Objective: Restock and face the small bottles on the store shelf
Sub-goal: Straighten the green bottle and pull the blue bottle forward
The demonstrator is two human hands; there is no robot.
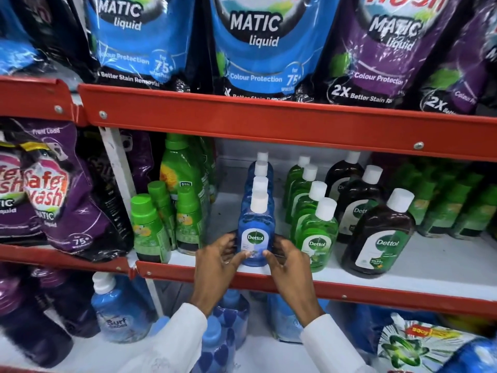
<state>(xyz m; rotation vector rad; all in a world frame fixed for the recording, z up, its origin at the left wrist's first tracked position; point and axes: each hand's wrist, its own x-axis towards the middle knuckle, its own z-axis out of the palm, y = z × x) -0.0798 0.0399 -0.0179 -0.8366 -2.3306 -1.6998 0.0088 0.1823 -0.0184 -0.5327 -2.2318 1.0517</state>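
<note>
A row of small blue Dettol bottles with white caps runs back from the front of the middle shelf (390, 285). The front blue bottle (255, 232) stands upright with its label facing me. My left hand (217, 262) grips its lower left side and my right hand (290, 265) grips its lower right side, thumbs on the front. To the right stands a row of green Dettol bottles (316, 238), then a row of dark brown Dettol bottles (376, 238).
Green-capped bottles (150, 227) stand left of the blue row, with a gap of bare white shelf between. The red shelf lip (349, 289) runs under my wrists. Detergent pouches (255, 49) fill the shelf above; blue bottles (118, 308) sit on the shelf below.
</note>
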